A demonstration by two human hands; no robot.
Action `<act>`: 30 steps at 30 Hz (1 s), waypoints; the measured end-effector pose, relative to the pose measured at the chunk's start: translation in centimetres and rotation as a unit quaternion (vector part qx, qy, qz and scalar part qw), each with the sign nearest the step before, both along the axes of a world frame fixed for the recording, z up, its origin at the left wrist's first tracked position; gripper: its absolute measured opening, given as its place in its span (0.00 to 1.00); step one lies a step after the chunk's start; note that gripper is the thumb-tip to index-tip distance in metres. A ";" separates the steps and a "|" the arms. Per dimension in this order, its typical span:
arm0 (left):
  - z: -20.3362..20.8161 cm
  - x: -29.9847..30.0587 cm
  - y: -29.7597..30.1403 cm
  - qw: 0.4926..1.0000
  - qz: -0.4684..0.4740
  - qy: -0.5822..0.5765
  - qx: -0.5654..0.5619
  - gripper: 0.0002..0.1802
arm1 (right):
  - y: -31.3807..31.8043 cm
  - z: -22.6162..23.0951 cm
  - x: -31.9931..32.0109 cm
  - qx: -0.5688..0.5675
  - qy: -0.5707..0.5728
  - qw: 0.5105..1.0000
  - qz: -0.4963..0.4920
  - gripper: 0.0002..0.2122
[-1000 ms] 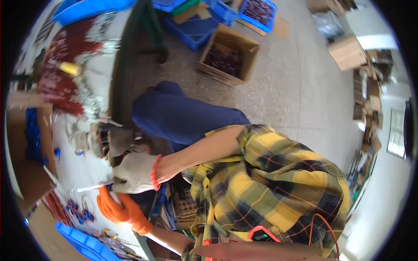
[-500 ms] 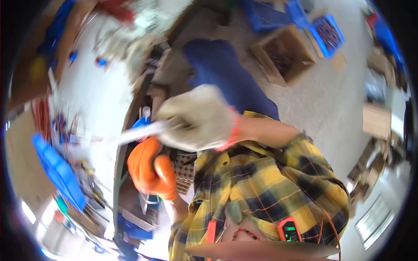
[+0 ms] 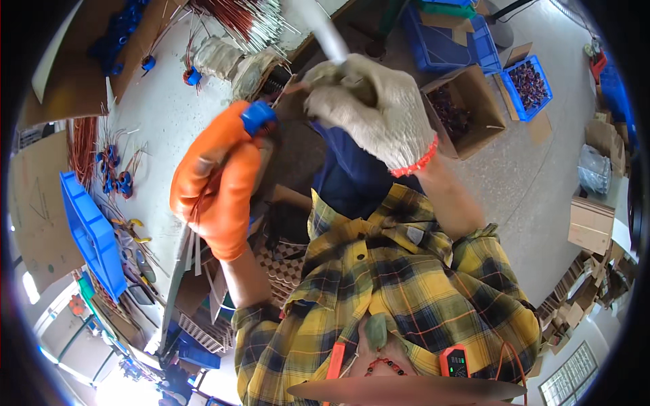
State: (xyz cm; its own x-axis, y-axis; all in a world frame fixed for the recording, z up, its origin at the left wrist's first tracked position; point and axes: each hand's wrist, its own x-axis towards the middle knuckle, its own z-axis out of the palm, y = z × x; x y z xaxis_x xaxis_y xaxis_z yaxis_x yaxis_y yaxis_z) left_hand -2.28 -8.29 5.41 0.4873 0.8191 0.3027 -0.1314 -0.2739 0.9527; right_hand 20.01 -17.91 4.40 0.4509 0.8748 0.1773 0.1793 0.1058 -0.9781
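My left hand (image 3: 218, 183), in an orange coated glove, is closed around a blue ring-shaped coil (image 3: 258, 118). Thin reddish-brown wires run from the coil down through the fingers. My right hand (image 3: 389, 111) wears a cream knitted glove with a red cuff. Its fingers are wrapped round a pale, blurred stick (image 3: 323, 32) that points away from me. Both hands are raised over my lap beside the bench edge, with a small gap between them. A brownish strand shows blurred in that gap; whether the right fingers touch it I cannot tell.
On the pale bench (image 3: 162, 128) at left lie more blue coils (image 3: 115, 179), a bundle of wires (image 3: 237, 24) and a blue tray (image 3: 91, 233). A cardboard box (image 3: 474, 125) and a blue crate (image 3: 528, 88) of small parts stand on the floor at far right.
My left hand has risen and moved away from me, bringing the blue coil into clearer view. My right hand has moved right and away; its stick has swung from pointing left to pointing away.
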 end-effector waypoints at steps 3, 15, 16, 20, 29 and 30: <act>-1.5 0.7 1.2 0.994 0.047 0.066 0.074 0.21 | -1.3 -2.8 -1.5 -0.079 0.247 0.965 -0.043 0.16; -4.0 1.6 2.4 0.971 0.046 0.058 0.229 0.19 | -1.8 -7.5 -2.5 -0.096 0.337 0.937 0.006 0.21; -4.0 1.6 2.4 0.969 0.041 0.058 0.236 0.19 | -1.8 -7.3 -2.5 -0.100 0.342 0.934 0.011 0.20; -4.4 1.4 2.5 0.961 0.056 0.071 0.261 0.19 | -2.3 -5.1 -3.1 -0.163 0.376 0.912 0.030 0.18; -5.2 2.2 1.4 0.968 0.096 0.021 0.230 0.28 | -2.0 -3.5 -1.4 -0.206 0.239 0.949 0.009 0.25; -5.4 2.1 1.1 0.971 0.104 0.013 0.213 0.30 | -1.8 -4.2 -1.3 -0.188 0.189 0.964 0.010 0.25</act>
State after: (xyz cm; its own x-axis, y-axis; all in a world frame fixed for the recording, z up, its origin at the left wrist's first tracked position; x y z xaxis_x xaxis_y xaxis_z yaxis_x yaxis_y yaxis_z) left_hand -0.17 -7.17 -0.02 0.3358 0.7039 0.6259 -0.0082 -0.6623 0.7492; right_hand 18.76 -19.67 0.19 0.4031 0.8544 -0.3280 -0.1966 -0.2692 -0.9428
